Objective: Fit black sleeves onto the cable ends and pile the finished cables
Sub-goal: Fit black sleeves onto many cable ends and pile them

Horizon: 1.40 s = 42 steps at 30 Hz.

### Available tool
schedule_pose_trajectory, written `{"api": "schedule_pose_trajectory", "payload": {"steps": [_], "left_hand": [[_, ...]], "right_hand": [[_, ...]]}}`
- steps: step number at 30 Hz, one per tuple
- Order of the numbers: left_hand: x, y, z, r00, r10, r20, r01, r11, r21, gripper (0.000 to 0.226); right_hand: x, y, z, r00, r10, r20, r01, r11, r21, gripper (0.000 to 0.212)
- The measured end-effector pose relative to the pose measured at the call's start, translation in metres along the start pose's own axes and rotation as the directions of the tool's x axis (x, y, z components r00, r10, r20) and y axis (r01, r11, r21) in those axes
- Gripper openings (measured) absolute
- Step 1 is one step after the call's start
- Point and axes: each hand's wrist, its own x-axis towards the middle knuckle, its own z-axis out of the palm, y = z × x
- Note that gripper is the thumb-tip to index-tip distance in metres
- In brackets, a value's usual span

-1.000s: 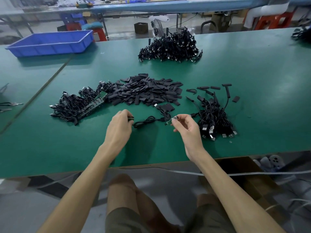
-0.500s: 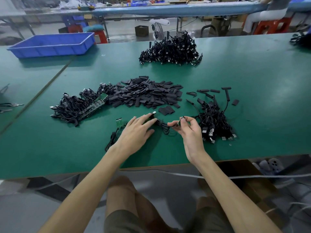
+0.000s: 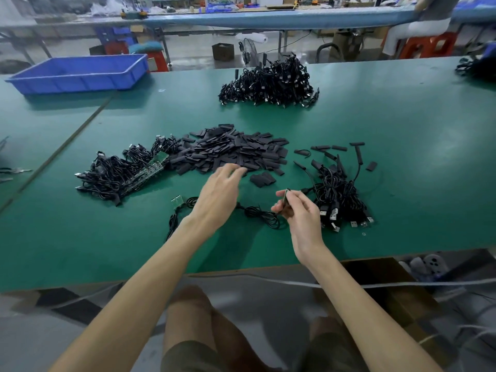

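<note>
On the green table [image 3: 402, 130] before us, our right hand [image 3: 299, 210] pinches one end of a black cable [image 3: 261, 214] between thumb and fingertips, held upright just above the surface. The cable's slack lies coiled on the table between our two wrists. Our left hand [image 3: 218, 196] hovers with fingers straight and spread, gripping nothing, its blurred fingertips over the near edge of the heap of black sleeves [image 3: 233, 151] at the centre. At 9 o'clock of that heap lies a tangle of cables [image 3: 120, 175], at 3 o'clock a bundle with plugs [image 3: 335, 200], at 12 o'clock a far pile of cables [image 3: 268, 84], and at 10 o'clock a blue tray [image 3: 77, 73]
</note>
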Motion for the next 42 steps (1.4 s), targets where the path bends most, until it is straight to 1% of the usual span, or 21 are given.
{"api": "schedule_pose_trajectory", "payload": {"steps": [1,2,5,6,7,9,10,12,15,17,19,21,23,27,30,35,39,42], "left_hand": [[0.009,0.004,0.003,0.998,0.058,0.022,-0.058,0.998,-0.006,0.056],[0.017,0.008,0.006,0.995,0.080,0.061,-0.080,0.997,-0.008,0.056],[0.034,0.013,0.022,0.971,0.076,0.225,-0.087,0.995,0.038,0.053],[0.037,0.012,0.027,0.966,0.055,0.251,-0.072,0.996,0.058,0.049],[0.040,0.009,0.030,0.969,0.022,0.247,-0.038,0.997,0.061,0.043],[0.043,0.004,0.036,0.981,-0.049,0.185,0.041,0.998,0.045,0.029],[0.044,0.002,0.038,0.986,-0.067,0.152,0.062,0.997,0.037,0.023],[0.044,-0.003,0.040,0.990,-0.081,0.114,0.081,0.997,0.008,0.019],[0.045,-0.006,0.038,0.983,-0.120,0.136,0.134,0.985,-0.104,0.023],[0.045,-0.007,0.035,0.979,-0.126,0.157,0.149,0.978,-0.144,0.028],[0.041,-0.007,0.032,0.986,-0.113,0.126,0.134,0.976,-0.172,0.030],[0.033,-0.005,0.027,0.992,-0.104,0.069,0.118,0.964,-0.240,0.029],[0.024,-0.003,0.019,0.995,-0.092,0.045,0.102,0.934,-0.343,0.027],[0.002,0.000,0.003,0.997,-0.050,0.058,0.072,0.862,-0.501,0.025],[-0.012,0.001,-0.004,0.994,-0.098,0.054,0.111,0.801,-0.588,0.026],[-0.024,0.003,-0.010,0.989,-0.142,0.041,0.133,0.734,-0.666,0.023],[-0.028,0.001,-0.011,0.981,-0.190,0.038,0.163,0.703,-0.693,0.020],[-0.031,-0.002,-0.010,0.979,-0.200,0.045,0.179,0.720,-0.671,0.017]], "right_hand": [[0.000,0.000,0.000,1.000,0.006,-0.002,-0.006,1.000,0.020,0.026],[0.001,0.000,0.000,1.000,0.011,-0.009,-0.011,0.999,0.032,0.027],[0.001,0.002,0.000,1.000,0.005,-0.020,-0.005,1.000,-0.009,0.029],[0.001,0.003,0.000,1.000,-0.005,-0.014,0.005,0.999,-0.039,0.029],[0.002,0.003,0.001,1.000,-0.018,-0.008,0.017,0.998,-0.068,0.029],[0.002,0.003,0.001,0.999,-0.039,0.005,0.040,0.992,-0.123,0.027],[0.002,0.003,0.001,0.999,-0.051,0.013,0.052,0.987,-0.153,0.027],[0.003,0.004,0.000,0.997,-0.072,0.038,0.078,0.977,-0.201,0.027],[0.004,0.006,0.001,0.995,-0.082,0.064,0.094,0.970,-0.223,0.025],[0.004,0.006,0.001,0.996,-0.070,0.061,0.082,0.969,-0.231,0.020],[0.004,0.006,0.002,0.997,-0.061,0.044,0.069,0.972,-0.223,0.013],[0.003,0.005,0.002,0.997,-0.066,0.030,0.071,0.976,-0.204,0.009],[0.002,0.004,0.002,0.996,-0.085,0.031,0.090,0.975,-0.205,0.010],[0.001,0.003,0.003,0.993,-0.103,0.056,0.113,0.970,-0.217,0.009],[0.001,0.003,0.005,0.992,-0.106,0.074,0.121,0.962,-0.244,0.016],[-0.001,0.003,0.008,0.985,-0.090,0.146,0.134,0.935,-0.328,0.031],[-0.001,0.002,0.008,0.968,-0.074,0.240,0.164,0.909,-0.384,0.026],[0.002,0.002,0.009,0.968,-0.044,0.247,0.151,0.888,-0.435,0.032]]}}
